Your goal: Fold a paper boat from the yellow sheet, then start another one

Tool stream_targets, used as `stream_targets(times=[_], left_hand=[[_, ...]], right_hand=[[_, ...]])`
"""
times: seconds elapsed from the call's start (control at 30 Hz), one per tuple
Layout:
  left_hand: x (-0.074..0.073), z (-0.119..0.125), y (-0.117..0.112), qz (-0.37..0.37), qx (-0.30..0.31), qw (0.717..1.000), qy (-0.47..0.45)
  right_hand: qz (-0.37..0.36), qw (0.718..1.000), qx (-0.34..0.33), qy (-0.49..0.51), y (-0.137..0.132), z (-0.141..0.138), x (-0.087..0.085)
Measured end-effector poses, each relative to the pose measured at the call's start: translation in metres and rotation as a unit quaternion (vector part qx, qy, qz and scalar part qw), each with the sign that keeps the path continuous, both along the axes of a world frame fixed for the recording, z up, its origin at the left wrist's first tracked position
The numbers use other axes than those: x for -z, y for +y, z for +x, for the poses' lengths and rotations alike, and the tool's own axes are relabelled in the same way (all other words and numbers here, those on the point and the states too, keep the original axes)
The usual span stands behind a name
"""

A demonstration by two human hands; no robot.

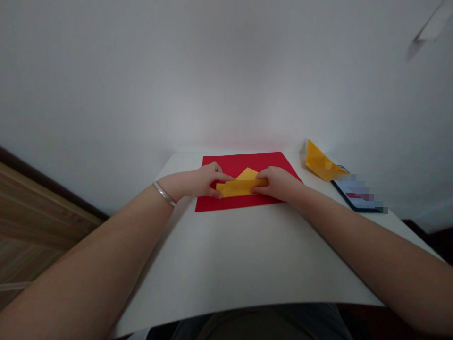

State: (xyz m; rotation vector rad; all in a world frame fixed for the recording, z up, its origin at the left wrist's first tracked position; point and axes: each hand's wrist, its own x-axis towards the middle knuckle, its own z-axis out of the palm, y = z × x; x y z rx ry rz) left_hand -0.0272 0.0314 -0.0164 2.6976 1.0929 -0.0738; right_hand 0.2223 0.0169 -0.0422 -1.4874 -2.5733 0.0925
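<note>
A folded piece of yellow paper (240, 185) lies on a red sheet (247, 163) on the white table (230, 255). Its top forms a small triangle and its lower part is a folded strip. My left hand (203, 182) pinches the strip's left end between thumb and fingers. My right hand (278, 182) pinches its right end the same way. A silver bangle (163, 193) sits on my left wrist.
A finished yellow paper shape (320, 163) stands at the table's back right, beside a dark tablet (357, 196) lying flat near the right edge. A white wall rises right behind the table. Wooden floor (31, 222) shows to the left.
</note>
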Motion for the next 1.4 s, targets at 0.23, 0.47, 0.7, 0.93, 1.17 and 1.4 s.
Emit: stream_targets(times=[0.23,0.47,0.7,0.93,1.17,1.4], left_hand=[[0.005,-0.016,0.009,-0.003,-0.045,0.999,0.007],[-0.003,-0.013,0.003,-0.067,-0.071,0.994,-0.042],[0.001,0.030,-0.017,0.130,-0.037,0.984,-0.116],[0.019,0.041,-0.027,0.168,0.036,0.982,-0.074],[0.026,0.040,-0.024,0.135,-0.004,0.991,-0.001],[0.023,0.041,-0.025,0.130,-0.002,0.992,0.003]], right_hand=[[-0.020,1.000,0.012,-0.004,0.002,0.003,0.004],[-0.033,0.999,0.013,0.002,0.002,0.004,0.001],[-0.029,0.999,0.021,0.009,0.000,-0.008,-0.013],[-0.032,0.999,-0.003,0.028,0.002,-0.016,-0.023],[-0.064,0.997,0.038,0.014,0.003,-0.009,-0.026],[-0.139,0.986,0.082,-0.035,0.005,0.005,-0.042]])
